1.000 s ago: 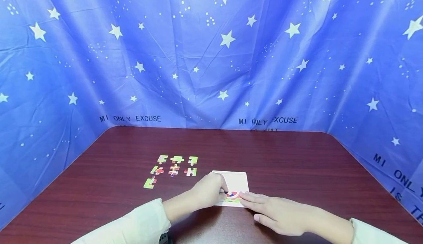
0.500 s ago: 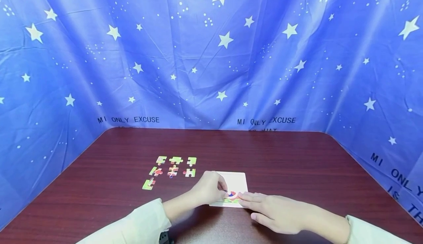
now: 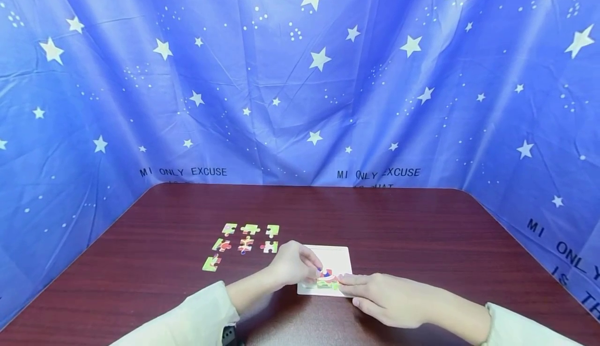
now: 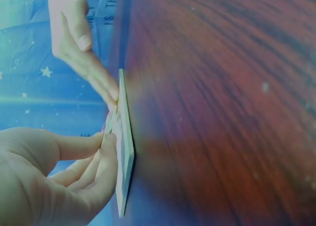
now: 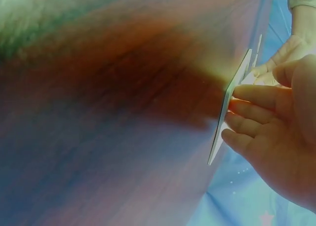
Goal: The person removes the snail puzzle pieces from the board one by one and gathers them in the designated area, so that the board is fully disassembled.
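Note:
A white puzzle tray [image 3: 336, 257] lies on the table in front of me, with colourful jigsaw pieces in its near part. My left hand [image 3: 295, 264] is over the tray's left side and pinches a puzzle piece [image 4: 107, 123] between thumb and fingertips, held tilted in the left wrist view. In the head view, red, blue and green printing shows beside those fingertips. My right hand [image 3: 398, 299] rests its straight fingertips on the tray's right edge, by the pieces; in the right wrist view its fingers [image 5: 249, 112] lie extended along the tray.
Several loose puzzle pieces [image 3: 246, 244] lie spread in rows on the dark red wooden table [image 3: 398, 221], left of the tray. A blue curtain with stars [image 3: 262, 75] stands around the table's back and sides.
My left hand's fingertips have lifted and loosened slightly, and more of the coloured pieces shows beside them. The right hand stays at the tray's right edge. The loose pieces keep their layout.

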Tool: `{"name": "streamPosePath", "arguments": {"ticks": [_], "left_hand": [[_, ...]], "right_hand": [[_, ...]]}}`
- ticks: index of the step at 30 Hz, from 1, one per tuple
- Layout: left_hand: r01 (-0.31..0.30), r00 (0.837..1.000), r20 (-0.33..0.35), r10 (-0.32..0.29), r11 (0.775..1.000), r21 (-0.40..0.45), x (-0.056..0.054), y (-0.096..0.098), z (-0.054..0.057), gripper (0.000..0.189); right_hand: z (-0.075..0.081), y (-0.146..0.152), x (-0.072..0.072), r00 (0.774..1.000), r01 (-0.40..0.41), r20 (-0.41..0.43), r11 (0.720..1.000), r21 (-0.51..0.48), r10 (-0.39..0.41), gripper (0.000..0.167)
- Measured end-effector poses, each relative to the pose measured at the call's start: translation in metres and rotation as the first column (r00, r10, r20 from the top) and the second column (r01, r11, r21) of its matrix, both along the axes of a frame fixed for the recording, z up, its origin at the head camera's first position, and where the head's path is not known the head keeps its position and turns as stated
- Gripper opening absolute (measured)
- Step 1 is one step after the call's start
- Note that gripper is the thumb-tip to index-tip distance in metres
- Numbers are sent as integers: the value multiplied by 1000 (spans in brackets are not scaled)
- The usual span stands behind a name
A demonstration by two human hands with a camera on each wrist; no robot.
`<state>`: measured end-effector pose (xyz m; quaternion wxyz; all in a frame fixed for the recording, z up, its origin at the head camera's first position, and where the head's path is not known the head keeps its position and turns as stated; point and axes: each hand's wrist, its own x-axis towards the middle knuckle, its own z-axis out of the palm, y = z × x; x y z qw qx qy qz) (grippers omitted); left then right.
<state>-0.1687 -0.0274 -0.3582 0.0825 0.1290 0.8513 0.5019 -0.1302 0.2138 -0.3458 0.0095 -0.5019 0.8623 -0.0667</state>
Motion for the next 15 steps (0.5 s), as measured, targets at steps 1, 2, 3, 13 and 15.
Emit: {"name": "streamPosePath", "arguments": {"ticks": [1,2,3,13,15], "left_hand": [[-5,1000,18,5,1000,17,-1,-2,0,5],[-7,999,38,5,999,37,-2,-4,0,5],[-9,998,57,6,999,53,-3,-7,1,6],[-51,988,150,38,995,88,-6,-43,3,13],[-66,984,169,48,993,99,-6,-52,3,14]], "right_hand": [[0,0,0,1000,0,-5,1000,2,0,41],[-1,1,0,1000,-1,-11,1000,5,1,41],[-1,1,1,1000,1,-15,1000,8,0,41],[-5,5,4,1000,30,6,999,37,-30,43],[-5,5,4,999,31,8,999,42,-31,44]]}}
